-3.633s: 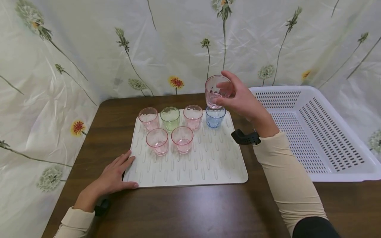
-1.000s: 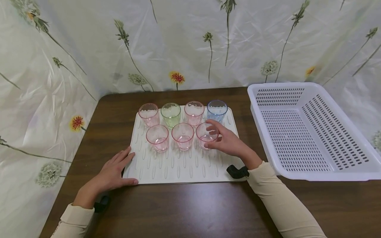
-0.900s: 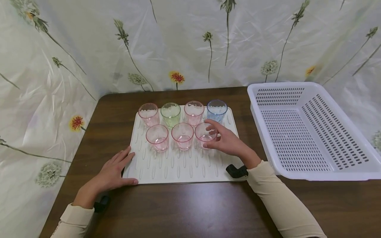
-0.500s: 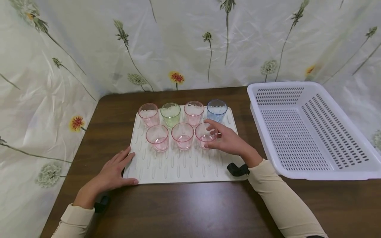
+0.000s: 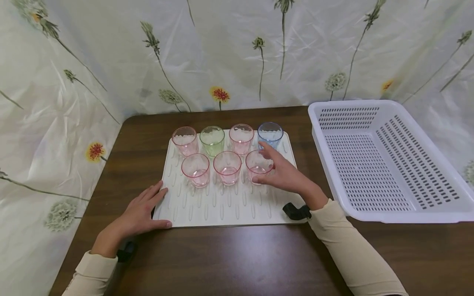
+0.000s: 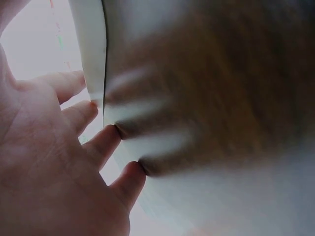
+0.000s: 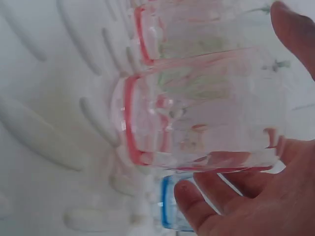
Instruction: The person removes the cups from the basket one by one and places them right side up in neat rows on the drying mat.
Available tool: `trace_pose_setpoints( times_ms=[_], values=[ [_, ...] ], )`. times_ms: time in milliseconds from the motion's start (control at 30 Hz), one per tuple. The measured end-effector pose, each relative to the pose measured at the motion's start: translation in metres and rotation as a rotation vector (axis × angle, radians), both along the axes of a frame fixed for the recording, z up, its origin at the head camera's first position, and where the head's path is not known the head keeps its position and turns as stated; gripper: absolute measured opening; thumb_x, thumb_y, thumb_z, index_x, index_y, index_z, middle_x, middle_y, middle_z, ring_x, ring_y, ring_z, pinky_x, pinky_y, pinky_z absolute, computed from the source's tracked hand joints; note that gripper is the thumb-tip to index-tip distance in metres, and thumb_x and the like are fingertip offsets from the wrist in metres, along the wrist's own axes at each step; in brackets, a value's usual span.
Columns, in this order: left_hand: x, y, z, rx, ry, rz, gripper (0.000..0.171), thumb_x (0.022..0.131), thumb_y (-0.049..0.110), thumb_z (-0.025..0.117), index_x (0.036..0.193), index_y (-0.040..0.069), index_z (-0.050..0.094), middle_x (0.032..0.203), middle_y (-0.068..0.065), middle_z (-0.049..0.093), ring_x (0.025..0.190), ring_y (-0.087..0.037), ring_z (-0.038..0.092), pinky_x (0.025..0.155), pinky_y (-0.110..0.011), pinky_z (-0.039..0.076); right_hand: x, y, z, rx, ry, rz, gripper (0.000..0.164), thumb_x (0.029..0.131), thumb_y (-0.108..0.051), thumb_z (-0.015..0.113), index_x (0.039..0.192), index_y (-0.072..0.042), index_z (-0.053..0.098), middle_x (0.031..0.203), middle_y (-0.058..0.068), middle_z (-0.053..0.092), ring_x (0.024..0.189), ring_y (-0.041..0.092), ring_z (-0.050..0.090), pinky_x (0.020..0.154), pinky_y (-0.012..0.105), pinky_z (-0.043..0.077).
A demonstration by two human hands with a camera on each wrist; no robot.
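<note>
A pink-tinted glass (image 5: 258,166) stands upright on the white ridged mat (image 5: 222,209), at the right end of the front row. Around its right side curves my right hand (image 5: 285,172). In the right wrist view the thumb (image 7: 298,37) is apart from that glass (image 7: 202,118), while other fingers (image 7: 197,201) lie close along its opposite side; whether they touch it I cannot tell. My left hand (image 5: 138,213) rests spread at the mat's left front corner, fingertips and thumb on its edge. In the left wrist view its fingertips (image 6: 130,179) meet a blurred surface.
Two more pink glasses (image 5: 196,170) share the front row. Behind them stand a pink glass (image 5: 185,141), a green glass (image 5: 212,142), another pink glass (image 5: 241,139) and a blue glass (image 5: 270,135). A white perforated basket (image 5: 326,164) sits right of the mat on the dark wooden table (image 5: 222,263).
My right hand has brought the pink glass down from above the blue one onto the mat's front row. Lately the glass has shifted slightly right and my fingers have spread. The left hand stays put.
</note>
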State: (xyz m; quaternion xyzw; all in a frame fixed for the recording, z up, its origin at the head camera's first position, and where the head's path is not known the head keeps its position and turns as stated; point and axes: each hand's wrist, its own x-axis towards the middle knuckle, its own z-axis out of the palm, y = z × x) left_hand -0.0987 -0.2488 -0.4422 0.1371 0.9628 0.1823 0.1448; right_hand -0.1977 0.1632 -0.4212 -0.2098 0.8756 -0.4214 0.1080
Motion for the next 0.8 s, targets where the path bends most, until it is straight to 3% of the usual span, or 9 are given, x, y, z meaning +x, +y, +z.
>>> trace_pose_setpoints(
  times_ms=[233, 467, 667, 800],
  values=[
    [0.000, 0.000, 0.000, 0.011, 0.007, -0.002, 0.101, 0.077, 0.054, 0.078, 0.153, 0.006, 0.035, 0.165, -0.020, 0.018, 0.147, -0.050, 0.021, 0.110, -0.073, 0.025, 0.013, 0.000, 0.018, 0.016, 0.234, -0.060, 0.081, 0.088, -0.025, 0.075, 0.154, -0.009, 0.031, 0.147, 0.018, 0.049, 0.141, 0.034, 0.039, 0.113, 0.057, 0.036],
    [0.001, -0.002, -0.002, -0.002, 0.010, 0.003, 0.101, 0.077, 0.055, 0.078, 0.154, 0.006, 0.034, 0.165, -0.020, 0.018, 0.147, -0.050, 0.022, 0.110, -0.073, 0.026, 0.023, -0.003, 0.038, -0.018, 0.523, -0.051, 0.051, 0.087, -0.015, 0.074, 0.133, -0.002, 0.056, 0.134, 0.017, 0.059, 0.130, 0.034, 0.050, 0.111, 0.052, 0.038],
    [0.002, -0.003, -0.002, -0.003, 0.005, -0.003, 0.102, 0.077, 0.056, 0.078, 0.153, 0.005, 0.035, 0.165, -0.021, 0.019, 0.147, -0.049, 0.024, 0.110, -0.071, 0.028, 0.030, -0.001, 0.051, 0.033, 0.606, -0.031, 0.046, 0.085, -0.014, 0.076, 0.126, -0.001, 0.061, 0.129, 0.017, 0.061, 0.123, 0.035, 0.052, 0.105, 0.050, 0.041],
    [0.001, -0.005, 0.007, -0.019, -0.005, 0.023, 0.099, 0.079, 0.053, 0.077, 0.153, 0.002, 0.035, 0.162, -0.024, 0.026, 0.144, -0.048, 0.031, 0.110, -0.067, 0.033, 0.032, 0.003, 0.061, 0.113, 0.636, -0.013, 0.047, 0.084, -0.013, 0.076, 0.126, 0.000, 0.061, 0.129, 0.019, 0.062, 0.124, 0.038, 0.051, 0.106, 0.052, 0.041]
  ],
)
